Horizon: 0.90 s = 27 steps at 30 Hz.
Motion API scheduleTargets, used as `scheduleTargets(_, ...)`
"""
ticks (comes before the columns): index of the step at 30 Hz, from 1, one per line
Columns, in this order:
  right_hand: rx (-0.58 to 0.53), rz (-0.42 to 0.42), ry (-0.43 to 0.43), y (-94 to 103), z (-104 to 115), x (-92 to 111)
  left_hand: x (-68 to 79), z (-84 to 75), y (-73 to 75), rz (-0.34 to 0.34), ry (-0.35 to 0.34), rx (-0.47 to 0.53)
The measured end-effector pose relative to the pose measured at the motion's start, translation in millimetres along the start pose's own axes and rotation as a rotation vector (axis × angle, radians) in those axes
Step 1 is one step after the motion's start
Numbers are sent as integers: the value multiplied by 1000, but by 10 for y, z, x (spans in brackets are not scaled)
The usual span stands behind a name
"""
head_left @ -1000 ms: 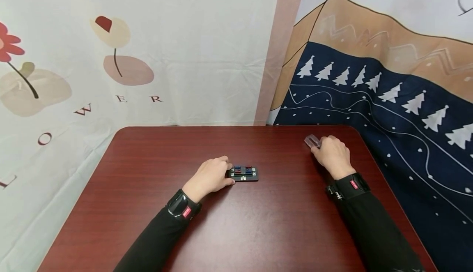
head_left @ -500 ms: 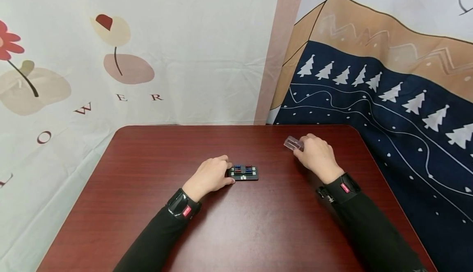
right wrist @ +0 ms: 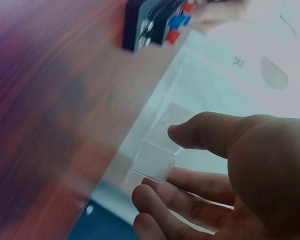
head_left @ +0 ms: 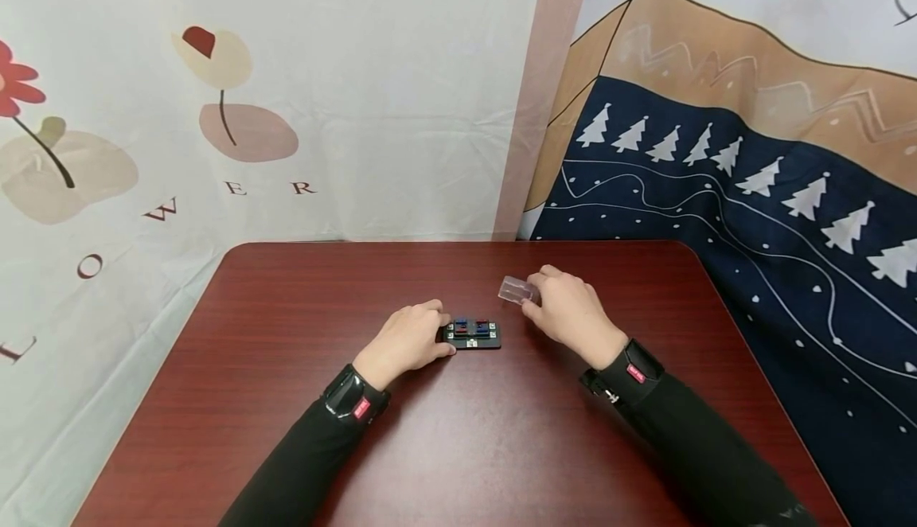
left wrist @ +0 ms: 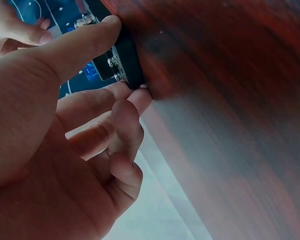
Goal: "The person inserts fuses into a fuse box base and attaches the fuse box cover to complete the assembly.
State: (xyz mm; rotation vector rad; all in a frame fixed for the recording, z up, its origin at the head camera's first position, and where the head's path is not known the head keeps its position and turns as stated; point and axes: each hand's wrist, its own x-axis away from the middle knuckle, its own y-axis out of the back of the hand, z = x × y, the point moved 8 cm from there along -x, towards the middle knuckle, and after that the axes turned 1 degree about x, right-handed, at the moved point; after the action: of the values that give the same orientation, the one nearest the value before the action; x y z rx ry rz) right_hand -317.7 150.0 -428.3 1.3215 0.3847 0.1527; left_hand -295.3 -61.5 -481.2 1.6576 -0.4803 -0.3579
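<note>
A small black fuse block (head_left: 476,344) with red and blue blade fuses lies on the brown table (head_left: 286,447). My left hand (head_left: 403,342) pinches its left end between thumb and fingers; in the left wrist view the thumb lies on the block's black end (left wrist: 131,62). My right hand (head_left: 576,316) holds a clear plastic cover (head_left: 514,290) up and to the right of the block, apart from it. Seen from the right wrist, the thumb is on one face of the transparent cover (right wrist: 162,140) with fingers behind it.
Behind the table's far edge hangs a pale cloth with flower prints (head_left: 372,113). To the right is a dark blue cloth with white trees (head_left: 688,216). Black bands with red tags circle both wrists.
My right hand has carried the clear cover leftward across the far side of the table, close to the fuse block. The left hand and the block have stayed in place.
</note>
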Motion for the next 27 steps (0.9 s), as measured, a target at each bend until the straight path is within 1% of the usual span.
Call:
scheduleTargets(5, 14, -7, 75, -25, 277, -2, -6, 7, 3, 4, 3, 4)
scheduleTargets(9, 24, 20, 113, -88, 462, -3, -11, 13, 2, 5, 3, 11)
scheduleTargets(13, 34, 52, 145, -189, 592, -4, -9, 10, 7, -5, -8, 11)
scheduleTargets(19, 59, 63, 179, -302, 710, -9, -8, 2, 13, -24, -23, 4)
scheduleTargets(27, 74, 55, 209, -363, 763, -26, -17, 7, 7, -21, -20, 4)
